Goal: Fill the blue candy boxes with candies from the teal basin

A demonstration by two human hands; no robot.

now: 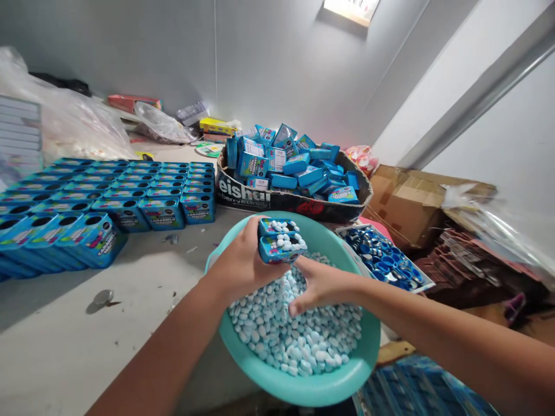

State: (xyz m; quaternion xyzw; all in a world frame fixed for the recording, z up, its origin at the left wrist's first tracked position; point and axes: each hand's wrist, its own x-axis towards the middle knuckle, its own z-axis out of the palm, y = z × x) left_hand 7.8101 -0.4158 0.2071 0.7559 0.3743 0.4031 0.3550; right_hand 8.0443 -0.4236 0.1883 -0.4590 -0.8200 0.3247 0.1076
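Observation:
My left hand (240, 260) is wrapped round two blue candy tins (281, 252) held side by side, with loose mints heaped on their tops around the openings. The tins are over a turquoise basin (299, 393) of pale blue and white mints (299, 346). Just below and right of the tins is my right hand (321, 283), thumb and fingers apart, close above the mints. Some of its fingers are hidden behind the tins; a few mints beside its thumb look blurred.
Rows of blue tins (160, 214) with round holes on top stand at left. Behind the basin, a cardboard tray (295, 205) holds piled tins. At right are a box of blue caps (381, 260) and cardboard boxes (403, 196). A silver disc (103, 297) lies on the table (143, 294).

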